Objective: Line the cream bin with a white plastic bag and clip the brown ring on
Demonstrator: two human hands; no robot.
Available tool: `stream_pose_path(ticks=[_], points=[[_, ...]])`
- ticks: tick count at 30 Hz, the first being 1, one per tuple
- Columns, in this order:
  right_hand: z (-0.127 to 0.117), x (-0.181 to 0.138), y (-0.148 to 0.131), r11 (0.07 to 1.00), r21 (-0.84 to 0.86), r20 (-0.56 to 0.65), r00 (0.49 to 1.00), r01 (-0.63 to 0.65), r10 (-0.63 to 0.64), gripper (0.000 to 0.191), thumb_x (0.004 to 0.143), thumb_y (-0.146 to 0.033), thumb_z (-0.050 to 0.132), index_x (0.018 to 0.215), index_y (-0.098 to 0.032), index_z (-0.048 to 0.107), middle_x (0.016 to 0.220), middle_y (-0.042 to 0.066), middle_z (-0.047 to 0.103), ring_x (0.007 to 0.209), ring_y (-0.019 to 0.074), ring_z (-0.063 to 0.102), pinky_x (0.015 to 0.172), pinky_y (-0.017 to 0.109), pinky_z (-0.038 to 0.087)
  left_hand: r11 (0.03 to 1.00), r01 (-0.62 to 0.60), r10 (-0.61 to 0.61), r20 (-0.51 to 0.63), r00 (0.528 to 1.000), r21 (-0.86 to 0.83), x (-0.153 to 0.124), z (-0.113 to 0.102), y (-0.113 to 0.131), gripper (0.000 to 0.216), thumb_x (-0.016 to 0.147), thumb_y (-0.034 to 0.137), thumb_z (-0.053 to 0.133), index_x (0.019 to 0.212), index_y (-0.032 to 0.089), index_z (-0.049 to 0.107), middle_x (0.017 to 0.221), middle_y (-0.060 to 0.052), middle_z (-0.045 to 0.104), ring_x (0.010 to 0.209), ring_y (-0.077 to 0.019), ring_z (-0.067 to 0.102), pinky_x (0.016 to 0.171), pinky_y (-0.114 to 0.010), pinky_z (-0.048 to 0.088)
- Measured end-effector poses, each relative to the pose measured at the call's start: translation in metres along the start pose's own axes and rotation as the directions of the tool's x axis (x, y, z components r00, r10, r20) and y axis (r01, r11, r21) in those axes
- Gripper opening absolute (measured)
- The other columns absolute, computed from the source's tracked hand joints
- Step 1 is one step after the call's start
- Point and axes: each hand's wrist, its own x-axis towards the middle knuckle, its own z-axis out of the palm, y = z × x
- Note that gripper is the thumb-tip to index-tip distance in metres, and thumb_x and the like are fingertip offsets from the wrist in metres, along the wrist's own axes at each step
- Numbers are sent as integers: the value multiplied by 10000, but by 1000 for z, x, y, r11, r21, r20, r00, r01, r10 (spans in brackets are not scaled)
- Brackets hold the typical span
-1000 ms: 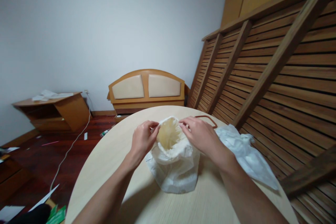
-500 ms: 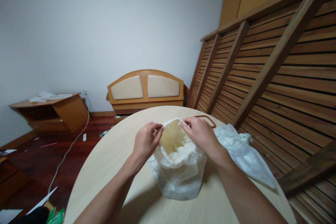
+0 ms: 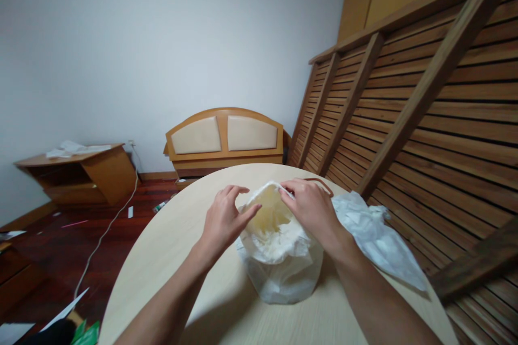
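A: How far along is the work, reading left to right?

B: Judged from the white bag (image 3: 283,283), part-way. It stands on the round table (image 3: 157,269) between my arms, its mouth spread and gaping. The near rim sags in loose folds, and the left edge is unheld; that much appears unsettled.

A: What lies left of the bag?

B: Well apart, a low wooden cabinet (image 3: 111,175), boxy, with an open recess. Beyond the bag and somewhat left, a headboard (image 3: 224,157): smooth wood, arched top, two padded cream panels. Just at the bag's left rim, my left hand (image 3: 224,215), thumb and forefinger apart, gripping nothing.

A: And the bag itself?

B: Thin, pliant and wrinkled; matt white outside, yellowish and faintly translucent within, ruffled along the near edge. Whether anything lies at the bottom, I cannot tell.

A: To its right?

B: My right hand (image 3: 309,207), thumb and fingertips pinched together on the bag's far right rim. Just behind that hand, a brown rounded loop (image 3: 329,190), partly hidden. Right of the bag, crumpled white plastic (image 3: 376,242), glossy and creased, apart from it. Farther right, a slatted wooden frame (image 3: 429,118), leaning, straight-grained, crossed by thick battens.
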Motion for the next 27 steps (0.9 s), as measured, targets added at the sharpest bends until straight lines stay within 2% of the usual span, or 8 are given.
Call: stream_pose_path(ticks=[5, 9, 13, 16, 19, 21, 23, 27], points=[[-3, -4, -9, 998, 26, 36, 998, 57, -58, 186, 945, -211, 600, 1020, -230, 768, 1015, 37, 776, 932, 212, 714, 784, 292, 479, 993, -35, 39, 34, 999, -108, -1, 1, 2, 220, 861, 372, 694, 1027, 231, 659, 1006, -17, 707, 836, -178, 648, 676, -273, 479], [-5, -6, -13, 995, 35, 58, 994, 93, -95, 186, 953, -225, 600, 1025, -240, 771, 957, 33, 770, 876, 200, 712, 753, 282, 469, 996, 2, 7, 95, 996, -88, 0, 3, 1, 66, 881, 231, 614, 909, 228, 675, 862, 9, 716, 733, -152, 636, 645, -255, 446], [-4, -7, -15, 993, 44, 74, 991, 111, -114, 187, 953, -221, 601, 1011, -253, 776, 928, 33, 766, 853, 188, 708, 730, 269, 457, 999, 48, -45, 128, 991, -18, -1, 2, 2, 63, 873, 220, 616, 892, 224, 676, 802, 8, 702, 709, -158, 630, 639, -262, 427], [-2, -7, -14, 992, 49, 79, 990, 115, -119, 182, 939, -208, 616, 989, -261, 782, 908, 28, 765, 846, 187, 707, 721, 266, 453, 1000, 29, -27, 152, 988, -11, -3, -1, 4, 99, 867, 286, 658, 946, 227, 672, 874, -4, 705, 730, -166, 633, 656, -276, 442], [0, -8, -14, 991, 72, 75, 990, 115, -120, 186, 934, -203, 619, 983, -268, 785, 930, 26, 770, 860, 185, 710, 729, 262, 456, 999, -25, 29, 87, 996, -40, -4, -3, 5, 313, 827, 387, 728, 1086, 228, 655, 1065, -42, 692, 841, -195, 649, 687, -290, 482], [0, -9, -15, 989, 88, 79, 989, 118, -125, 191, 932, -206, 621, 1006, -271, 784, 939, 24, 771, 865, 183, 711, 734, 259, 458, 997, -56, 57, 26, 998, -58, -4, -3, 6, 364, 837, 394, 722, 1156, 236, 646, 1138, -58, 671, 911, -209, 647, 677, -284, 498], [0, -9, -17, 987, 99, 91, 987, 124, -133, 196, 930, -210, 624, 1029, -272, 782, 932, 24, 771, 860, 182, 711, 732, 258, 459, 993, -89, 90, 0, 996, -82, -3, -2, 7, 306, 873, 360, 687, 1157, 250, 660, 1127, -51, 673, 918, -200, 645, 670, -271, 504], [-2, -11, -20, 982, 115, 109, 980, 151, -164, 185, 931, -213, 617, 973, -272, 788, 897, 21, 763, 847, 182, 706, 728, 259, 460, 986, -92, 96, 21, 995, -138, 0, 1, 7, 137, 913, 277, 635, 1022, 236, 708, 953, -24, 714, 785, -160, 649, 641, -249, 498]])
